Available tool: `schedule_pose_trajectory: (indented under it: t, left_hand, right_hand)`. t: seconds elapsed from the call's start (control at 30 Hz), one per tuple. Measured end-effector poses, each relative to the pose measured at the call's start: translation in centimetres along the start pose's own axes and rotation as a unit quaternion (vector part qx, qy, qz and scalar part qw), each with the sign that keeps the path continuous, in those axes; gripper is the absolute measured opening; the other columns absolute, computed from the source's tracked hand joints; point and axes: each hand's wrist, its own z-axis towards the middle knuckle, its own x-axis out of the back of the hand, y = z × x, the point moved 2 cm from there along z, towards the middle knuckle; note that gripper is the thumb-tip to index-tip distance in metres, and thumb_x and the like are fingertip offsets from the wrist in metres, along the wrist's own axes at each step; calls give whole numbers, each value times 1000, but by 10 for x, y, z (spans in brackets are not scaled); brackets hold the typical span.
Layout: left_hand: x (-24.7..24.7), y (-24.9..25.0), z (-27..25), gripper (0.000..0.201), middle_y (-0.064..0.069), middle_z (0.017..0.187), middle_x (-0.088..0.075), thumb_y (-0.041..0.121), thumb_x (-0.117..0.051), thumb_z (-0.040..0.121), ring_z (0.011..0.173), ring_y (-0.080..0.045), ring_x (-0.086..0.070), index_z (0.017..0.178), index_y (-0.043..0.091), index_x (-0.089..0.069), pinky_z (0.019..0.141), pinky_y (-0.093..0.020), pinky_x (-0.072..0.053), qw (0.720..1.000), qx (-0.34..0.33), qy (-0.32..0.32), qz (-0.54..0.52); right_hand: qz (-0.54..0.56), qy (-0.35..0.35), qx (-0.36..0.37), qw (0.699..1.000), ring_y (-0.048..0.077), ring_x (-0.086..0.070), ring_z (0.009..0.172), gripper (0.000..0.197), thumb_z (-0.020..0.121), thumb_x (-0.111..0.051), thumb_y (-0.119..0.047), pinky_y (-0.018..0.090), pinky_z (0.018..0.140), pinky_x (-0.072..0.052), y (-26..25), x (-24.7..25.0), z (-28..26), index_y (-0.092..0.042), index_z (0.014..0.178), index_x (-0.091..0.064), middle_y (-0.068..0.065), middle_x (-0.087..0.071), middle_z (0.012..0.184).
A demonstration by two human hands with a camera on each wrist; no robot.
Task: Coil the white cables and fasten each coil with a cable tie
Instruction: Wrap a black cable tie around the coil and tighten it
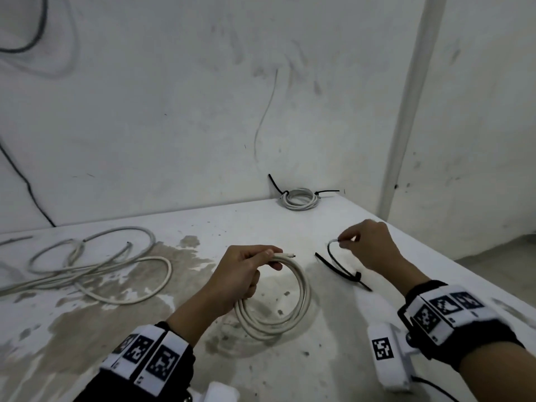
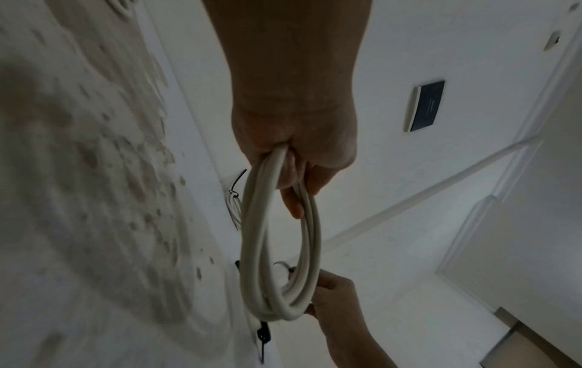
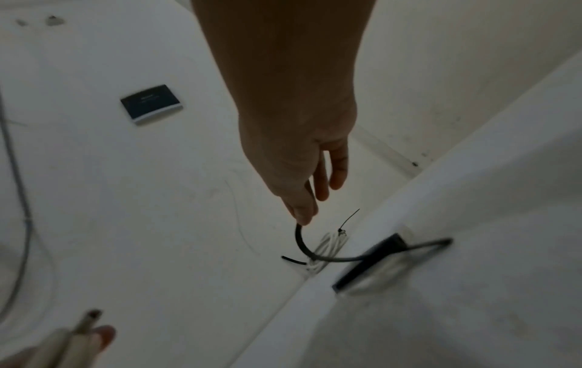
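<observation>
- The stained white surface (image 1: 203,358) butts against scuffed white walls; a finished tied coil (image 1: 300,198) sits at its far corner, loose cables (image 1: 95,268) to my left.
- My left hand (image 1: 240,274) grips the fresh coil (image 1: 278,300) above the surface.
- My right hand (image 1: 368,245) pinches a black cable tie (image 1: 333,262) by its tip.
- Risk: slackening my left grip could let the loops spring apart before the tie goes round.

Your head camera looks down over the counter (image 1: 290,227); your 2 wrist cameras sit close, facing along each hand, sharing the far tied coil (image 2: 234,206).
</observation>
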Motion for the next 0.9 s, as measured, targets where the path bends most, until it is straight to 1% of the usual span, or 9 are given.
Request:
schedule_pose_trajectory:
  t: [0.03, 0.1, 0.17, 0.27, 0.33, 0.4, 0.53, 0.7, 0.9]
  left_hand:
    - [3, 2, 0, 24, -7, 74, -66, 9, -48, 95, 35, -8, -19, 100, 5, -71, 36, -14, -20, 1000, -1, 3, -5]
    - [10, 5, -1, 24, -6, 73, -67, 10, -48, 95, 35, -8, -20, 100, 6, -71, 35, -13, -21, 1000, -9, 9, -11]
    - [19, 10, -3, 24, -4, 73, -68, 9, -48, 95, 35, -7, -21, 99, 8, -71, 35, -13, -21, 999, -29, 12, -11]
    - [32, 16, -7, 24, 0, 70, -69, 8, -48, 95, 34, -7, -22, 100, 10, -71, 35, -14, -21, 997, -70, 20, 10]
    - [42, 19, -10, 23, 2, 70, -69, 9, -49, 95, 35, -8, -23, 101, 12, -71, 36, -15, -22, 994, -99, 29, 40]
    - [51, 22, -14, 23, 3, 72, -70, 10, -50, 94, 34, -8, -27, 102, 13, -71, 37, -15, -25, 987, -131, 40, 82]
    - [67, 31, -21, 22, -9, 78, -70, 6, -51, 93, 36, 10, -47, 106, 6, -68, 42, -2, -32, 969, -184, 67, 152]
    - [89, 34, -24, 23, -10, 77, -67, 5, -50, 93, 38, 11, -48, 107, 2, -68, 42, -1, -32, 965, -199, 94, 144]
    - [108, 38, -23, 24, -4, 77, -69, 10, -49, 94, 34, 2, -40, 105, 10, -70, 41, -6, -28, 963, -203, 98, 148]
  right_hand:
    - [34, 37, 24, 998, 13, -55, 63, 8, 75, -74, -9, 6, 59, -40, -8, 5, -1, -11, 82, -77, 9, -72, 81]
    - [120, 125, 84, 981, 10, -56, 60, 9, 72, -77, -6, 4, 61, -40, -26, 12, -5, -8, 80, -76, 9, -72, 78]
    - [172, 199, 140, 955, 10, -59, 71, 9, 72, -77, -5, 7, 61, -43, -45, 16, -10, -7, 80, -76, 7, -71, 78]
    - [198, 235, 187, 933, 8, -58, 75, 5, 73, -76, -7, 10, 62, -43, -82, 13, -15, -7, 78, -75, 0, -67, 77]
    - [193, 220, 225, 929, 10, -58, 72, 6, 72, -77, -8, 12, 66, -44, -110, 4, -18, -7, 77, -75, 1, -69, 74]
    - [182, 182, 252, 933, 11, -58, 68, 6, 72, -78, -12, 21, 68, -46, -135, -7, -22, -10, 76, -75, 2, -71, 73]
    - [159, 112, 289, 937, 10, -60, 66, 6, 78, -72, -14, 26, 63, -47, -170, -26, -24, -8, 77, -72, 2, -70, 72]
    - [186, 15, 309, 933, 8, -61, 76, 5, 85, -65, -8, 12, 68, -51, -193, -37, -27, -3, 84, -64, -2, -67, 75]
    - [166, 46, 369, 914, 24, -64, 66, 10, 83, -59, -10, 38, 60, -53, -207, -44, -25, -1, 78, -60, 8, -67, 70]
